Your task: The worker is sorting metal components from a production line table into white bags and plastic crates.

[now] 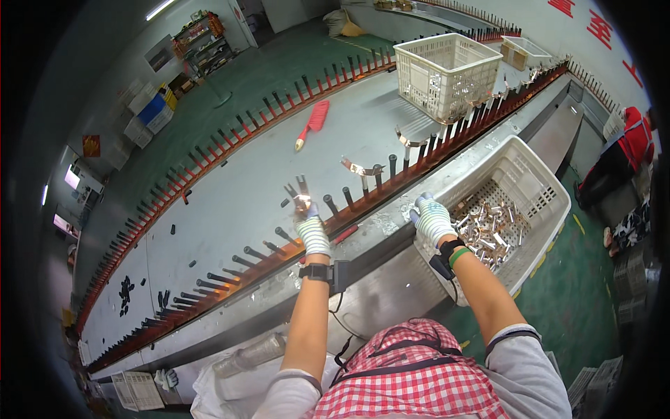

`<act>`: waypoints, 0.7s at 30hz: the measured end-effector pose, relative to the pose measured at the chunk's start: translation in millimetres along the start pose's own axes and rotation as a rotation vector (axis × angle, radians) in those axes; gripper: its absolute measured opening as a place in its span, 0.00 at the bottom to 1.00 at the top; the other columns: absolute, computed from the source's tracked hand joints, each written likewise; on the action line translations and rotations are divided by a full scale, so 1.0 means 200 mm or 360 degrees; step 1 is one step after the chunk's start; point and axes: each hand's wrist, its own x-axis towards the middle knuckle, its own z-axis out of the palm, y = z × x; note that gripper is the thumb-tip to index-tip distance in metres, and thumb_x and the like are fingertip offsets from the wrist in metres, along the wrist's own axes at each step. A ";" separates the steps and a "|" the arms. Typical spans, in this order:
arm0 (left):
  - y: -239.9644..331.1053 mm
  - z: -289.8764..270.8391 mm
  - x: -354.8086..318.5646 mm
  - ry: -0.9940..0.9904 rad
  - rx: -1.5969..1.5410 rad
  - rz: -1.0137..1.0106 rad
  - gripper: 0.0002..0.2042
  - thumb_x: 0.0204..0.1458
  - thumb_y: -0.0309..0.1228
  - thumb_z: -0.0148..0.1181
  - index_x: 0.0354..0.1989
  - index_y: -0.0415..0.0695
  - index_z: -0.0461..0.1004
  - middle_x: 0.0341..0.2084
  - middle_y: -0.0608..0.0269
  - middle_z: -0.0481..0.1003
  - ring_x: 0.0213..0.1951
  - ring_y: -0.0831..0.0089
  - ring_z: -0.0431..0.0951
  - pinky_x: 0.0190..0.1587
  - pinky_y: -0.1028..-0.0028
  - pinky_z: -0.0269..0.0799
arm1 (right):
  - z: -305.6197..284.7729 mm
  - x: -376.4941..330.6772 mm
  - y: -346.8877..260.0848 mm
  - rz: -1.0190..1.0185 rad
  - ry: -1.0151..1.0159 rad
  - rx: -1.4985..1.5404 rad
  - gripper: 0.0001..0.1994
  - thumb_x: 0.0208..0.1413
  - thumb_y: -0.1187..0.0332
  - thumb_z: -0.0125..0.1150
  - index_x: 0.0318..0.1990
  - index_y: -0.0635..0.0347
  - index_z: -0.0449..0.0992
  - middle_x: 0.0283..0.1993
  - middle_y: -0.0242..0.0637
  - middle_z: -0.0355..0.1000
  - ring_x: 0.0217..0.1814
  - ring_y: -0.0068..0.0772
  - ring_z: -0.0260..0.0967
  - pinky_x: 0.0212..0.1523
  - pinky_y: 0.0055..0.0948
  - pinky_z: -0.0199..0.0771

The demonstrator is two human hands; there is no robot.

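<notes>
My left hand (313, 234), in a striped knit glove, reaches over the row of dark-tipped pegs (329, 204) at the near edge of the long grey table. It is closed on a shiny forked metal piece (302, 201), whose prongs point up and away. My right hand (433, 219), gloved the same way, is beside the left side of a white plastic crate (544, 174). Its fingers are curled together; what they hold, if anything, is hidden. Many small shiny metal pieces (492, 234) lie loose in that crate. A bent metal piece (361, 168) sits on pegs ahead of my left hand.
A second white crate (447, 77) stands on the grey table (237, 181). A red cloth-like item (317, 117) and small black caps (125, 293) lie there too. Another peg row (209, 150) curves along the far edge. A person in red (631, 140) is at the right.
</notes>
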 end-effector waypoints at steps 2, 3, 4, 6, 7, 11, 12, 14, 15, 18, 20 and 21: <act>0.07 -0.02 0.04 0.0052 -0.0209 0.0249 0.14 0.47 0.28 0.56 0.43 0.40 0.67 0.32 0.66 0.71 0.28 0.81 0.68 0.31 0.80 0.64 | 0.00 0.01 -0.02 -0.0022 0.0002 -0.0007 0.14 0.44 0.63 0.54 0.36 0.62 0.68 0.44 0.49 0.64 0.40 0.49 0.67 0.41 0.39 0.67; 0.09 -0.06 0.06 -0.0078 -0.0102 0.0371 0.12 0.47 0.28 0.56 0.42 0.41 0.68 0.32 0.68 0.71 0.30 0.82 0.67 0.34 0.80 0.64 | -0.01 0.01 -0.04 -0.0010 -0.0009 0.0031 0.13 0.44 0.64 0.55 0.35 0.62 0.69 0.43 0.49 0.63 0.40 0.50 0.66 0.41 0.40 0.66; 0.16 0.00 -0.03 -0.0180 -0.0144 0.0323 0.13 0.47 0.28 0.56 0.42 0.41 0.68 0.32 0.69 0.71 0.31 0.83 0.67 0.34 0.80 0.63 | -0.01 0.01 -0.01 0.0027 -0.0018 0.0059 0.12 0.44 0.65 0.55 0.35 0.63 0.69 0.43 0.49 0.63 0.41 0.51 0.65 0.42 0.41 0.65; 0.20 0.07 -0.18 -0.0279 -0.0243 0.0210 0.12 0.46 0.27 0.57 0.41 0.43 0.69 0.32 0.70 0.71 0.32 0.83 0.67 0.34 0.80 0.64 | -0.01 0.01 -0.01 0.0031 -0.0007 0.0057 0.12 0.44 0.64 0.55 0.35 0.62 0.69 0.43 0.49 0.63 0.41 0.51 0.65 0.42 0.41 0.65; 0.15 0.06 -0.20 -0.0320 -0.0027 0.0223 0.13 0.46 0.27 0.57 0.42 0.42 0.68 0.32 0.69 0.71 0.32 0.82 0.68 0.33 0.80 0.64 | -0.01 0.02 -0.02 0.0015 0.0012 0.0053 0.12 0.44 0.64 0.55 0.35 0.62 0.69 0.43 0.49 0.63 0.41 0.51 0.65 0.42 0.40 0.65; -0.03 0.14 -0.17 -0.0201 -0.0168 0.0218 0.16 0.46 0.27 0.56 0.44 0.37 0.67 0.34 0.64 0.72 0.32 0.78 0.69 0.37 0.78 0.65 | -0.01 0.02 -0.04 0.0026 -0.0011 0.0035 0.13 0.44 0.64 0.55 0.35 0.62 0.69 0.41 0.49 0.63 0.40 0.50 0.65 0.41 0.41 0.65; -0.09 0.15 -0.14 -0.0146 -0.0165 0.0154 0.15 0.46 0.27 0.56 0.43 0.36 0.67 0.34 0.63 0.72 0.32 0.77 0.69 0.37 0.78 0.65 | -0.02 0.01 -0.03 0.0021 -0.0012 0.0029 0.13 0.44 0.64 0.55 0.35 0.62 0.69 0.41 0.49 0.63 0.40 0.50 0.65 0.41 0.41 0.65; -0.21 0.12 -0.05 -0.0184 0.0082 0.0142 0.18 0.48 0.33 0.55 0.42 0.33 0.66 0.33 0.57 0.72 0.32 0.75 0.70 0.37 0.76 0.66 | -0.01 0.01 -0.04 -0.0044 0.0009 0.0044 0.12 0.44 0.64 0.55 0.34 0.62 0.68 0.41 0.49 0.63 0.40 0.50 0.65 0.41 0.41 0.65; -0.18 0.17 -0.08 -0.0227 0.0082 0.0121 0.18 0.48 0.33 0.55 0.42 0.33 0.66 0.33 0.57 0.72 0.32 0.75 0.70 0.37 0.76 0.66 | -0.01 0.00 0.02 0.0003 0.0015 0.0033 0.12 0.44 0.64 0.55 0.34 0.62 0.68 0.41 0.49 0.63 0.40 0.50 0.65 0.41 0.41 0.65; -0.29 -0.05 0.10 -0.0263 0.0245 0.0136 0.15 0.46 0.40 0.57 0.36 0.41 0.71 0.27 0.70 0.69 0.24 0.77 0.65 0.27 0.74 0.62 | 0.00 0.02 -0.10 -0.0108 0.0030 0.0074 0.12 0.44 0.64 0.55 0.34 0.63 0.68 0.40 0.49 0.63 0.39 0.50 0.65 0.41 0.41 0.65; -0.32 -0.07 0.13 -0.0312 0.0300 0.0205 0.18 0.48 0.44 0.53 0.34 0.39 0.72 0.25 0.68 0.70 0.25 0.74 0.66 0.29 0.70 0.62 | 0.01 0.04 -0.07 -0.0135 0.0004 0.0053 0.12 0.44 0.64 0.55 0.34 0.63 0.68 0.40 0.49 0.63 0.39 0.50 0.65 0.40 0.41 0.65; -0.20 0.05 0.04 -0.0286 0.0386 0.0078 0.18 0.49 0.44 0.52 0.34 0.38 0.72 0.26 0.66 0.71 0.26 0.73 0.67 0.29 0.70 0.62 | 0.00 0.04 0.02 -0.0052 0.0015 0.0035 0.12 0.44 0.64 0.55 0.34 0.63 0.68 0.40 0.49 0.63 0.39 0.50 0.65 0.40 0.41 0.65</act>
